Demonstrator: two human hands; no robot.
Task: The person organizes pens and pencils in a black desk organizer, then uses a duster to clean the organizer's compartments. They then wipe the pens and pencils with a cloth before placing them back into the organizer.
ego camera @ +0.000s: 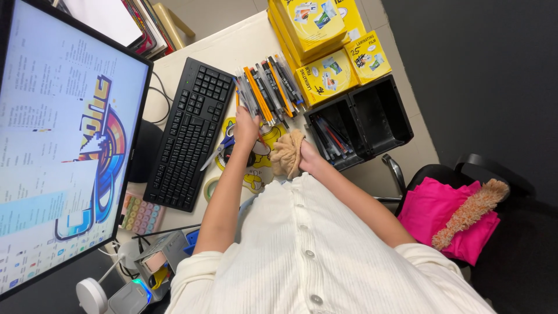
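Both arms outstretched; left hand (246,129) on pens (268,87); right hand (308,157) clutching tan cloth (288,153).

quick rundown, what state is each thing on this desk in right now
left hand: fingers on the row of pens and pencils
right hand: gripping a tan fluffy cloth
black two-compartment organiser: one side holds pens, other empty
computer monitor: on
black keyboard: untouched
yellow boxes: stacked, closed
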